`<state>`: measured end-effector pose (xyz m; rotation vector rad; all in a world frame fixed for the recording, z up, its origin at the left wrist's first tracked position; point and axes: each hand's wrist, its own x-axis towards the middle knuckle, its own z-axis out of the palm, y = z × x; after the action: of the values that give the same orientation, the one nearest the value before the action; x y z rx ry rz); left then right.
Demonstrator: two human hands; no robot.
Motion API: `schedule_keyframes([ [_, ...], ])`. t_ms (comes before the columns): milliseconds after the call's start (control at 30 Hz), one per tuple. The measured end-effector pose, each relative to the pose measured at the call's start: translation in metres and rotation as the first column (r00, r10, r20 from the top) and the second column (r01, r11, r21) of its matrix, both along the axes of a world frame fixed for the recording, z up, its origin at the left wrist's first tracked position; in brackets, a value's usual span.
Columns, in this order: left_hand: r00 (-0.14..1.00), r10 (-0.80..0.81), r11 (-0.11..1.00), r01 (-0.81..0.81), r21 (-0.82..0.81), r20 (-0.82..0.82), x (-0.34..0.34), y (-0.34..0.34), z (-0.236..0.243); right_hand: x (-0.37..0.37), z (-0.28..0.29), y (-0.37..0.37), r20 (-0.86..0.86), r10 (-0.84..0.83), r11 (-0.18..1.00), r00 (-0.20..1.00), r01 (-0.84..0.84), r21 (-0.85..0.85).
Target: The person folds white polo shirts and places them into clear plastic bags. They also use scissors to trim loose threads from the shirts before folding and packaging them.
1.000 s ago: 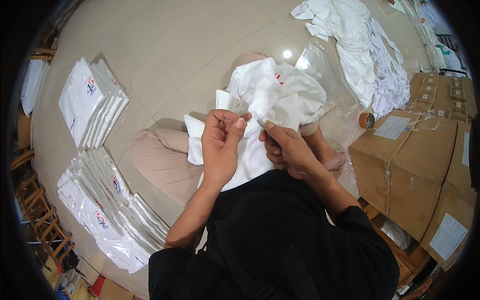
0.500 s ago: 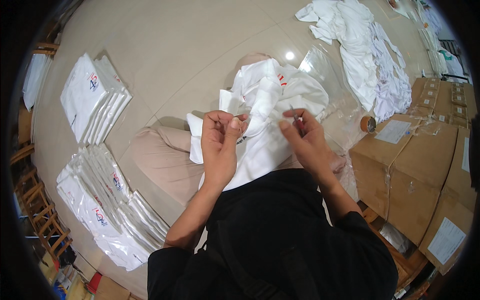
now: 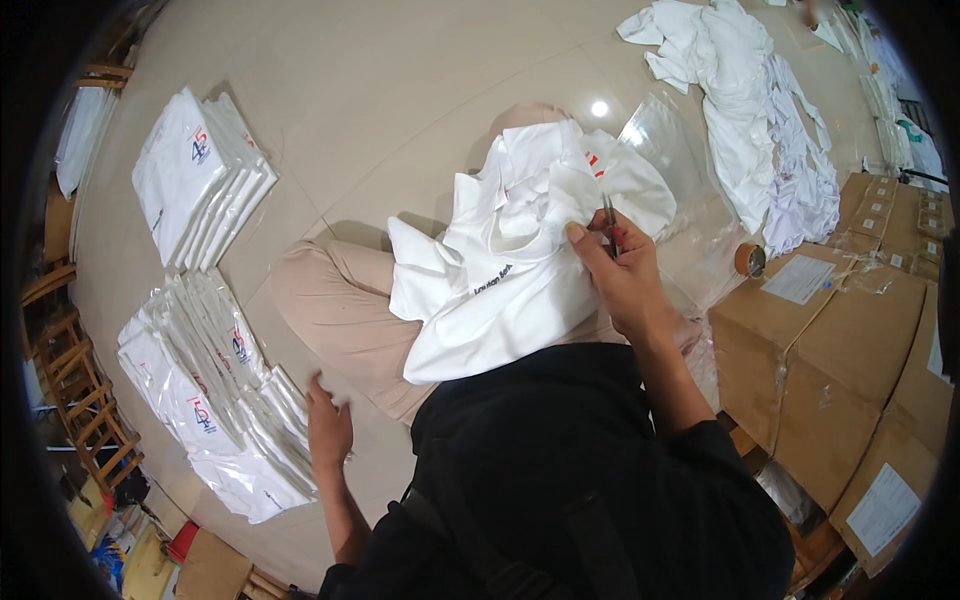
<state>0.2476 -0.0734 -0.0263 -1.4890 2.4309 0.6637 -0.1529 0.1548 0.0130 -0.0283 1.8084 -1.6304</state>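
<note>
- Leftward and nearer went the left hand [image 3: 331,425]: raised over the white shirt [image 3: 500,330] in the earlier frame, it now hung low above the floor [image 3: 370,75], just beside the near stack [image 3: 205,400] of plastic-bagged garments; the right hand [image 3: 618,262] stayed by the shirt's right side
- Fingers of the left hand were loosely spread, with nothing visible in them; the right hand pinched a small tool [image 3: 607,212] with a red handle, its metal tip pointing to the far side
- Loose and rumpled, the white shirt lay across the seated person's lap, collar toward the far side, dark lettering below the neckline
- Judging by how things lay, the folded work in clear plastic was the finished part: the near stack and the far stack [image 3: 190,190], both at left
- Still left, it seemed, were the shirt on the lap, unfolded and unbagged, and perhaps the loose garments [image 3: 735,90] heaped at far right; a clear plastic sheet or bag [image 3: 675,150] lay between shirt and heap
- Hard to make out: whether the tool's blades were parted, whether the right hand touched the shirt, and whether the left fingertips met the near stack
- Cut off by the dark rim: part of the cardboard boxes [image 3: 780,345] at right and the wooden frames [image 3: 85,400] at left
</note>
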Motion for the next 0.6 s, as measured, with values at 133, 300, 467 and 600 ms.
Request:
schedule_keyframes([
  [133,0.943,-0.282,0.952,0.253,-0.172,-0.175,-0.037,0.005,0.035,0.003,0.0,0.0,0.035,-0.044,0.995,0.998,0.047,-0.086],
  [300,0.678,-0.088,0.979,0.196,0.063,-0.73,-0.162,0.019,0.037,0.002,-0.006,-0.001,0.136,-0.115,0.979,0.984,0.136,-0.153],
  [467,0.417,-0.255,0.911,0.407,-0.071,-0.873,-0.279,0.057,0.039,0.01,0.004,-0.012,0.082,-0.152,0.984,0.985,0.159,-0.076],
  [600,0.444,-0.124,0.909,0.41,0.078,-0.887,-0.303,0.062,0.019,0.011,0.001,-0.009,0.1,-0.165,0.978,0.981,0.176,-0.116],
])
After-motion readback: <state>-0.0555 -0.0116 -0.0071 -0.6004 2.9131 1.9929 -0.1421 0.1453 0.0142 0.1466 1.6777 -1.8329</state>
